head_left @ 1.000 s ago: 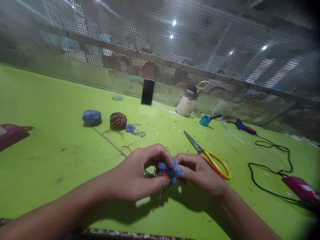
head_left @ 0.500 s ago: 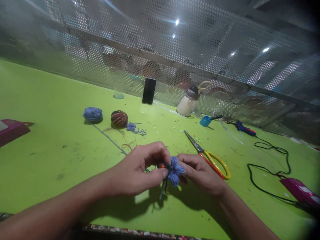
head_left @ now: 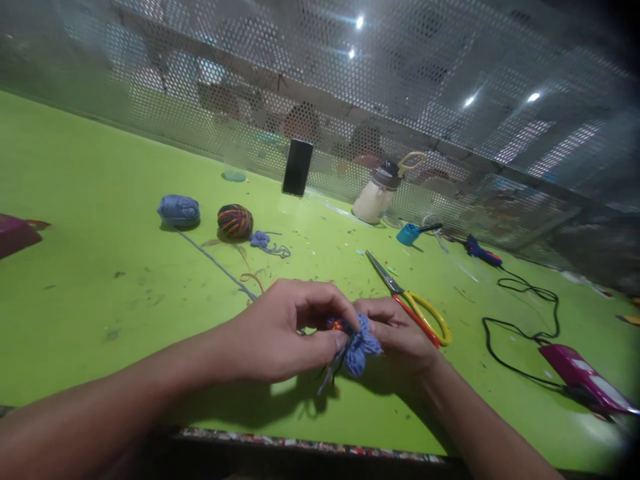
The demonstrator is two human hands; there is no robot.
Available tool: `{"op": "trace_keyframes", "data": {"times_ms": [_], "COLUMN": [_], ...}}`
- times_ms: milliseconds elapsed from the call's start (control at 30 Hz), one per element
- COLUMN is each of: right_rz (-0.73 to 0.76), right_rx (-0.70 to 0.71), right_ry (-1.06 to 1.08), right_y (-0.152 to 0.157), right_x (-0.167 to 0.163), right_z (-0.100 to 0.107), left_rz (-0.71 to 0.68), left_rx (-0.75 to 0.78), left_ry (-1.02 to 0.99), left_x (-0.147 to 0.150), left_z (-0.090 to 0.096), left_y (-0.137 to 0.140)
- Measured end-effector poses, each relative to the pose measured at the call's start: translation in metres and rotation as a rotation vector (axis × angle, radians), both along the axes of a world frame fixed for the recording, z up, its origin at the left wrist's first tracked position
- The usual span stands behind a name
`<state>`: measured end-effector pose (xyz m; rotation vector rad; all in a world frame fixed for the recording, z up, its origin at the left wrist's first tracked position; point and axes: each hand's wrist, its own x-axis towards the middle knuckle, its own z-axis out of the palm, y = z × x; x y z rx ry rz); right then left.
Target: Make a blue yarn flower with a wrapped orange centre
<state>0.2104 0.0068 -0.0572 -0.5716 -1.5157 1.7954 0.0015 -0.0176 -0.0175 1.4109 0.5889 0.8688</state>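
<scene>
A blue crocheted yarn flower (head_left: 357,353) is held between both hands above the green table's front part. My left hand (head_left: 295,330) pinches its left side with thumb and forefinger, where a small red-and-orange bit of yarn shows. My right hand (head_left: 400,330) grips the flower's right petals between thumb and fingers; some of those fingers are hidden behind it. Loose yarn ends dangle below. From the blue yarn skein (head_left: 179,211) a strand runs toward my left hand. The multicoloured yarn ball (head_left: 235,221) trails a thin orange strand, and a small purple-blue crocheted piece (head_left: 260,239) lies beside it.
Scissors with red and yellow handles (head_left: 407,293) lie just beyond my right hand. Farther back stand a phone (head_left: 297,167), a bottle (head_left: 375,197) and a blue cup-shaped item (head_left: 409,233). A dark-blue tool (head_left: 483,252), black cord and magenta device (head_left: 583,377) lie right. Perforated metal panel (head_left: 320,123) rises behind.
The camera view has tilted and shifted slightly, so the table items sit higher in the picture. Both hands keep hold of the flower, which has turned a little between the fingers.
</scene>
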Motion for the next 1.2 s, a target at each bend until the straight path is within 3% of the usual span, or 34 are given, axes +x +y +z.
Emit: {"op": "trace_keyframes", "data": {"times_ms": [300,467,767,1200], "right_rz": [0.030,0.082,0.087,0.077], "right_rx": [0.012,0.125,0.381,0.396], "right_ry": [-0.036,-0.155,-0.238,-0.282], "right_y": [0.003,0.011,0.017,0.015], "right_x": [0.004,0.013,0.019,0.018], "right_z": [-0.001,0.005,0.018,0.022], "left_rz": [0.028,0.053,-0.006,-0.023], "left_rx": [0.119,0.128,0.000,0.045], "left_ry": [0.014,0.048,0.074,0.082], "left_x": [0.001,0.001,0.003,0.002], "left_z": [0.002,0.003,0.003,0.004], "left_y": [-0.002,-0.004,-0.007,-0.007]}}
